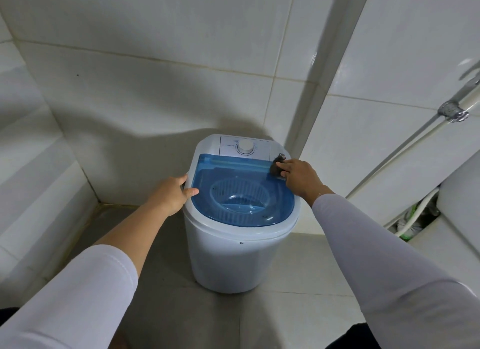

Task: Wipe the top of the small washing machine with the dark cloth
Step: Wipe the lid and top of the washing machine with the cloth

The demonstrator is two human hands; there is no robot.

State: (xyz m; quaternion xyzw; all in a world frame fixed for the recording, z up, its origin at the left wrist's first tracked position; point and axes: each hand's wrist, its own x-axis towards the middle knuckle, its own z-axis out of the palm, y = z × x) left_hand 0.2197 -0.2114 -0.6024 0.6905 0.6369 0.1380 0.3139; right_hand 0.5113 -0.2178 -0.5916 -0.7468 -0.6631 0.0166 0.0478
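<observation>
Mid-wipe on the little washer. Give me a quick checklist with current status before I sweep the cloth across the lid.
1. Dark cloth held by right hand: ok.
2. Cloth in contact with the top, at the far right corner of the blue lid: ok.
3. Left hand steadying the washing machine at its left rim: ok.
4. Lid closed: ok.
5. White dial and small dark knob near the cloth, risk of bumping: not ok.
6. Cloth damp or dry: cannot tell.
</observation>
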